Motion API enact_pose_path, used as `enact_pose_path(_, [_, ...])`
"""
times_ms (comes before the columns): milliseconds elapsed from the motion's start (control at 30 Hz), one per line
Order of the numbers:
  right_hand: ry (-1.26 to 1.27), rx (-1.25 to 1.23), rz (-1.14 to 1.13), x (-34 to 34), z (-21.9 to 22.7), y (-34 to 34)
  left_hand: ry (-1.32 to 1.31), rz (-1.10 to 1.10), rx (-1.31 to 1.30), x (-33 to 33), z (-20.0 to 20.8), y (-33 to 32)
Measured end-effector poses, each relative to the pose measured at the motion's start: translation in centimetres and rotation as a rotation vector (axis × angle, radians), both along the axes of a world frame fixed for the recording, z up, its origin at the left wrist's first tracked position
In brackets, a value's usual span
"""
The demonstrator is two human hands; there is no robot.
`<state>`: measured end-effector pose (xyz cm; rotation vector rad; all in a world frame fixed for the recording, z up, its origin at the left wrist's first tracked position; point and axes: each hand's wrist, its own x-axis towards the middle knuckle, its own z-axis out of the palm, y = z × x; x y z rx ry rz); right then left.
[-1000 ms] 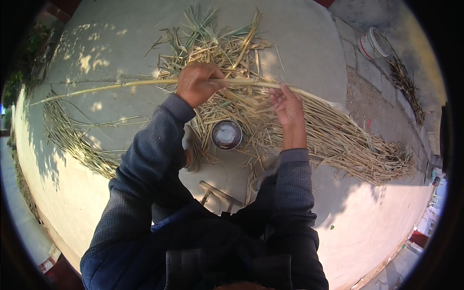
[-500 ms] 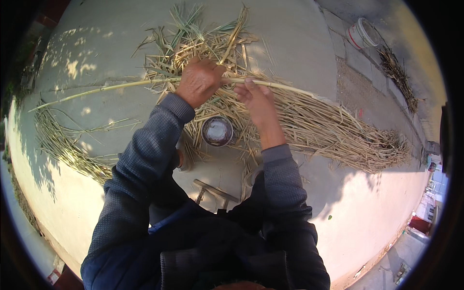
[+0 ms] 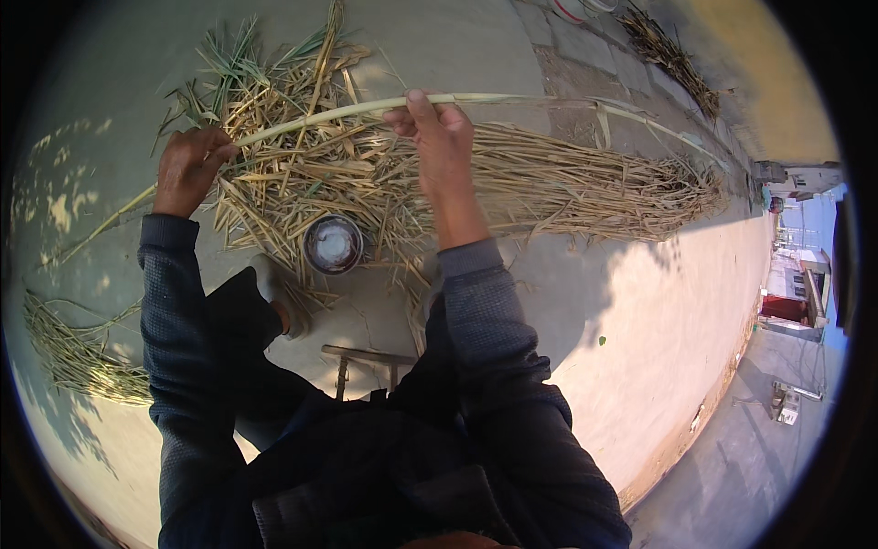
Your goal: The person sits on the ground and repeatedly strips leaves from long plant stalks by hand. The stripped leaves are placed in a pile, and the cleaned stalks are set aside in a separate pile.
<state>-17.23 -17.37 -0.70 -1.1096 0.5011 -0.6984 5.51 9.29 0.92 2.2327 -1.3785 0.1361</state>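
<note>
A long pale-green reed stalk point(image 3: 343, 112) stretches across in front of me, bowed slightly, with a dry leaf hanging from its far right part. My left hand point(image 3: 189, 165) is closed around it at the left, and the thin end runs on down to the left. Farther right, my right hand point(image 3: 433, 133) pinches the same stalk between thumb and fingers. Beneath both hands lies a heap of dry stripped leaf sheaths point(image 3: 283, 137) with some green leaves at its far side. A thick bundle of dry stalks point(image 3: 585, 188) spreads from the heap to the right.
A round container point(image 3: 333, 244) with something whitish inside stands between my feet and the heap. Below it is a small wooden stool point(image 3: 369, 355). Greener stalks point(image 3: 78, 352) lie at the left. A dark brush pile point(image 3: 672, 59) and a white bucket point(image 3: 569, 9) are at the far right.
My hands have moved apart along the stalk, the left one going left. The stalk's right part now extends much farther right. The whole view has shifted, with the heap now farther left.
</note>
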Motion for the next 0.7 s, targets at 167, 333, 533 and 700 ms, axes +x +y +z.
enact_pose_path(167, [-0.001, -0.033, -0.06, -1.8, 1.0, -0.4, 0.118, -0.092, 0.06, -0.8, -1.8, -1.4])
enact_pose_path(333, [0.07, -0.025, -0.163, -4.9, 0.9, -3.2, -0.369, -0.111, -0.141, -4.9, -2.6, -4.3])
enact_pose_path(533, [0.083, -0.075, -0.202, -8.2, 1.1, -5.3, 0.035, -0.42, 0.097, -12.6, -10.7, -5.2])
enact_pose_path(700, [0.101, -0.153, -0.236, -9.6, 1.5, -4.5, 0.33, -0.429, 0.618, -13.8, -25.0, -2.6])
